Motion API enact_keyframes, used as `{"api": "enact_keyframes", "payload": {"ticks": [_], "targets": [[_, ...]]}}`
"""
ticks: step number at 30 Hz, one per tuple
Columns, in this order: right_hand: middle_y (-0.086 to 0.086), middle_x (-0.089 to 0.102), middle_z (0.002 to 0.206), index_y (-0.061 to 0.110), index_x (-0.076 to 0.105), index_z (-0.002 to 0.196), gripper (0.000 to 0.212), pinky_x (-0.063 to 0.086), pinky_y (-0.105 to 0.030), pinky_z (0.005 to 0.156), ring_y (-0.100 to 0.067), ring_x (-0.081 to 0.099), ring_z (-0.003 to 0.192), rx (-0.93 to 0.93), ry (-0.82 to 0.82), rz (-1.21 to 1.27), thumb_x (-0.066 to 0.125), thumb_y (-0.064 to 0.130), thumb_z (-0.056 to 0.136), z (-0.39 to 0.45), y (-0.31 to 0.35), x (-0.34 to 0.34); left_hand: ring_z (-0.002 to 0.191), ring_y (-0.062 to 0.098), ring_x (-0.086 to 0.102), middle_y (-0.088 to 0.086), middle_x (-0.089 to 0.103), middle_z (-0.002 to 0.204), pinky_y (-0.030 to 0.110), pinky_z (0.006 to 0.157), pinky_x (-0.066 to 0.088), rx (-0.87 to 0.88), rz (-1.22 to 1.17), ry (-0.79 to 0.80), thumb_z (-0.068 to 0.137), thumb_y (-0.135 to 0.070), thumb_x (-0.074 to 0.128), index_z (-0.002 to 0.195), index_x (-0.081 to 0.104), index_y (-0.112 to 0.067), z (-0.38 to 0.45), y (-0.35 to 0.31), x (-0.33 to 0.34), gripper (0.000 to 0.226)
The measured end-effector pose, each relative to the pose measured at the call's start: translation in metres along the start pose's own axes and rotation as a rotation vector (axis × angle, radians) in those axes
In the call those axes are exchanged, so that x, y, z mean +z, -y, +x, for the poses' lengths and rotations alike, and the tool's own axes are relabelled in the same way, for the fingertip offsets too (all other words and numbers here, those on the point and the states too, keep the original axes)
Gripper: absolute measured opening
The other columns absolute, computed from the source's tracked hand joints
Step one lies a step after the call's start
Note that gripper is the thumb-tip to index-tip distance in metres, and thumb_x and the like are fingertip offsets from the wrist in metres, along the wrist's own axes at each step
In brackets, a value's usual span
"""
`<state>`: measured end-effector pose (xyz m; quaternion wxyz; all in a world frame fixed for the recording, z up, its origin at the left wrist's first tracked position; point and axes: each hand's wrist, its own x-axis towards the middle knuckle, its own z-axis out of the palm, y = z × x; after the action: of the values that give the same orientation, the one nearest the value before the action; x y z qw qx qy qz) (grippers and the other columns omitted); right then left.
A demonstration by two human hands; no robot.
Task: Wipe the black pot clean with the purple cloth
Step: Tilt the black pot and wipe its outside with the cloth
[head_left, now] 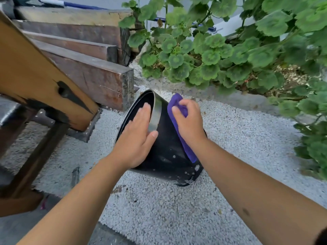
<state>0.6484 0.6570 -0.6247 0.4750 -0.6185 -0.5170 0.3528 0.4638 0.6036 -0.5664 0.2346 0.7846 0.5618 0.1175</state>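
Right hand (189, 124) fingers (177, 110) clench the purple cloth (177, 110) against the black pot's (166, 149) outer wall; left hand (138, 137) fingers (144, 114) lie flat and released across its rim; the pot rests tilted on white gravel (159, 209), beside wooden beams (92, 75).

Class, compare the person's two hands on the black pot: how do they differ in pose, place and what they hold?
The left hand lies open and flat over the rim of the black pot, fingers reaching into its mouth; the right hand is curled. The left hand holds nothing; the right hand presses the purple cloth against the pot's outer wall. The left hand steadies the tilted pot; the right hand seems to wipe. Both hands are bare and touch the pot.
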Motion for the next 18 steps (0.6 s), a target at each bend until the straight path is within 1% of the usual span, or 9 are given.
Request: {"api": "enact_keyframes", "payload": {"ticks": [1, 2, 3, 4, 6, 9, 13, 15, 18], "targets": [[0.007, 0.046, 0.133, 0.033, 0.056, 0.117, 0.032, 0.035, -0.023, 0.103, 0.001, 0.043, 0.12, -0.055, 0.078, -0.062, 0.058, 0.044, 0.088, -0.006, -0.006, 0.002, 0.149, 0.008, -0.008, -0.011, -0.011, 0.162, 0.039, 0.12, 0.008, 0.071, 0.017, -0.022, 0.098, -0.047, 0.032, 0.153, -0.011, -0.027, -0.002, 0.001, 0.001, 0.073], [0.006, 0.035, 0.147, 0.034, 0.051, 0.131, 0.046, 0.028, -0.023, 0.108, -0.005, 0.033, 0.134, -0.103, 0.147, -0.117, 0.055, 0.05, 0.088, -0.012, -0.014, 0.003, 0.149, 0.007, -0.012, -0.012, -0.016, 0.162, 0.041, 0.12, 0.005, 0.122, 0.041, -0.033, 0.097, -0.051, 0.031, 0.153, -0.014, -0.027, -0.004, 0.002, 0.002, 0.075], [0.006, 0.024, 0.156, 0.036, 0.042, 0.142, 0.057, 0.022, -0.027, 0.112, -0.011, 0.024, 0.142, -0.148, 0.189, -0.168, 0.051, 0.054, 0.088, -0.017, -0.021, 0.002, 0.149, 0.007, -0.013, -0.011, -0.015, 0.162, 0.044, 0.121, 0.005, 0.148, 0.066, -0.035, 0.097, -0.054, 0.03, 0.153, -0.013, -0.027, -0.006, 0.005, 0.003, 0.075], [0.004, 0.016, 0.16, 0.037, 0.033, 0.148, 0.063, 0.018, -0.032, 0.115, -0.015, 0.017, 0.146, -0.183, 0.213, -0.206, 0.048, 0.056, 0.089, -0.02, -0.029, 0.001, 0.149, 0.008, -0.012, -0.01, -0.013, 0.163, 0.046, 0.121, 0.006, 0.157, 0.075, -0.032, 0.097, -0.056, 0.029, 0.154, -0.009, -0.026, -0.007, 0.009, 0.004, 0.075], [0.0, 0.01, 0.162, 0.037, 0.024, 0.152, 0.065, 0.015, -0.04, 0.118, -0.019, 0.011, 0.148, -0.179, 0.222, -0.247, 0.039, 0.056, 0.091, -0.024, -0.043, 0.0, 0.15, 0.009, -0.009, -0.008, -0.008, 0.164, 0.048, 0.121, 0.009, 0.154, 0.058, -0.042, 0.097, -0.057, 0.03, 0.155, -0.001, -0.024, -0.008, 0.015, 0.001, 0.074], [0.003, 0.013, 0.161, 0.044, 0.02, 0.15, 0.061, 0.014, -0.045, 0.119, -0.018, 0.008, 0.145, -0.041, 0.192, -0.279, 0.027, 0.058, 0.09, -0.021, -0.056, 0.0, 0.15, 0.01, -0.006, -0.005, -0.006, 0.164, 0.05, 0.12, 0.013, 0.137, 0.013, -0.041, 0.095, -0.058, 0.034, 0.155, 0.005, -0.021, -0.011, 0.021, 0.0, 0.076], [0.0, 0.021, 0.159, 0.049, 0.012, 0.148, 0.06, 0.021, -0.048, 0.112, -0.022, 0.012, 0.14, 0.102, 0.156, -0.399, 0.025, 0.059, 0.091, -0.022, -0.078, -0.013, 0.15, 0.008, -0.007, -0.006, -0.005, 0.164, 0.053, 0.118, 0.021, 0.122, 0.022, -0.035, 0.095, -0.053, 0.04, 0.155, 0.004, -0.022, -0.012, 0.019, 0.001, 0.077], [-0.004, 0.027, 0.155, 0.047, 0.015, 0.15, 0.056, 0.025, -0.045, 0.109, -0.025, 0.018, 0.136, 0.192, 0.122, -0.401, 0.03, 0.053, 0.096, -0.023, -0.089, -0.021, 0.15, 0.008, -0.007, -0.006, -0.004, 0.164, 0.05, 0.12, 0.014, 0.136, 0.08, -0.047, 0.094, -0.054, 0.038, 0.155, 0.004, -0.022, -0.011, 0.012, 0.004, 0.077], [-0.007, 0.034, 0.147, 0.04, 0.028, 0.15, 0.052, 0.027, -0.042, 0.108, -0.028, 0.027, 0.133, 0.379, -0.032, -0.273, 0.039, 0.046, 0.1, -0.025, -0.096, -0.026, 0.15, 0.009, -0.007, -0.006, -0.004, 0.164, 0.045, 0.121, 0.007, 0.186, 0.129, -0.033, 0.093, -0.056, 0.035, 0.155, 0.002, -0.024, -0.011, -0.005, 0.011, 0.077]]}}
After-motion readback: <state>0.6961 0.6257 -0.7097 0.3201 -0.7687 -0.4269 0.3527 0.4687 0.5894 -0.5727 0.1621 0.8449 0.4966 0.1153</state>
